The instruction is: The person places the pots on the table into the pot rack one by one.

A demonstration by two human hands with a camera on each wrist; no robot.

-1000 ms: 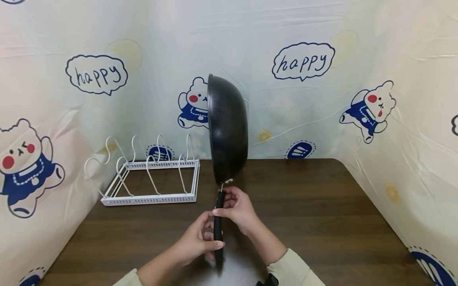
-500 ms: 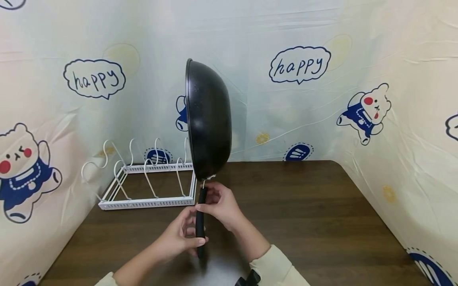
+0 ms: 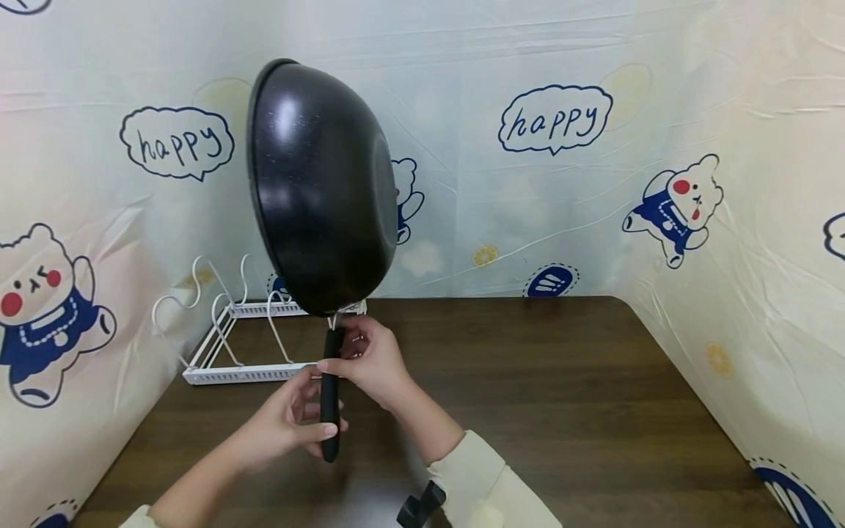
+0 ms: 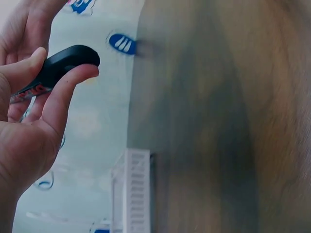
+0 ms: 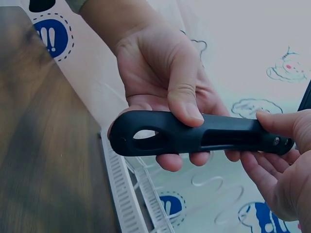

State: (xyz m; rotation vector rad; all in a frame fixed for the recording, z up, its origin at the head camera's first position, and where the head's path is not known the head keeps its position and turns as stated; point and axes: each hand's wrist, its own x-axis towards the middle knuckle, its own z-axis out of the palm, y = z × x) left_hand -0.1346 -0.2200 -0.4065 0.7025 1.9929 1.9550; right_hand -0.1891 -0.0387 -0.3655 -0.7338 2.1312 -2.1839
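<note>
A black wok is held up on its edge in the head view, its rounded outside facing right and its rim to the left. Its black handle points down. My left hand grips the lower end of that handle, thumb across the front. Higher up, just below the wok's bowl, my right hand pinches the handle between thumb and fingers. From the right wrist, the handle shows a hanging hole at its end, with both hands around it. The wok's inside is hidden.
A white rack with curved wire dividers stands on the brown wooden table, left of centre. The wok overlaps its right part in the head view. A printed curtain surrounds the table at the back and sides.
Both hands have carried the wok left and upward, in front of the rack. It has turned so that more of its rounded outside shows. The grip looks the same.
</note>
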